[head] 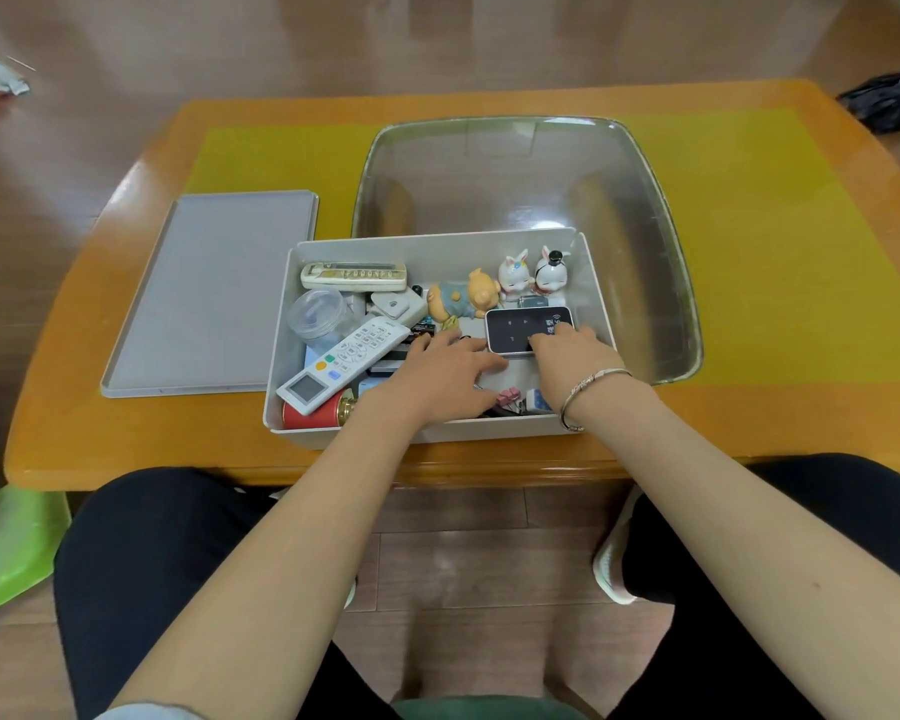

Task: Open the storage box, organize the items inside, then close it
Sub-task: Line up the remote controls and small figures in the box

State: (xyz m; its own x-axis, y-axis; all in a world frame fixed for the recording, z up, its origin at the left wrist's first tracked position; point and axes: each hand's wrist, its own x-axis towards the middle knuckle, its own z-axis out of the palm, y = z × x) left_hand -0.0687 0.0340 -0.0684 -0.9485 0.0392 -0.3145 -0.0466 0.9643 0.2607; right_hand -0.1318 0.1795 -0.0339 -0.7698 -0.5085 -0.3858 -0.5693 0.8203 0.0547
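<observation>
The white storage box (591, 283) sits at the near edge of the table (126, 423), centred in front of the person, already open; its flat grey lid (214, 293) lies just beside it toward the table's left edge. The box looks like thin, stiff plastic, light in itself but weighted by clutter, so it is best taken by its rims rather than one wall. The lid should be light and rigid, easiest held by its two long edges.

Inside, both hands are at work. The left hand (437, 379) lies flat, fingers spread and relaxed, over small items in the middle. The right hand (567, 350) rests its fingers on the near edge of a black-faced device with a white rim (528, 327); whether they pinch it or merely press I cannot tell.

Along the box's far wall lies a cream remote control (354, 275). A white remote with coloured buttons (344, 363) lies diagonally on the left, over a red tin (313, 415) at the near left corner. A clear plastic jar (317, 311) lies by the left wall. A piglet figurine (463, 298) lies on its side mid-box, and two rabbit figurines (533, 272) stand upright by the far wall; these look fragile and top-heavy. Pink binder clips (509, 396) lie by the near wall.

Behind the box stands an empty clear plastic tub (661, 200).
</observation>
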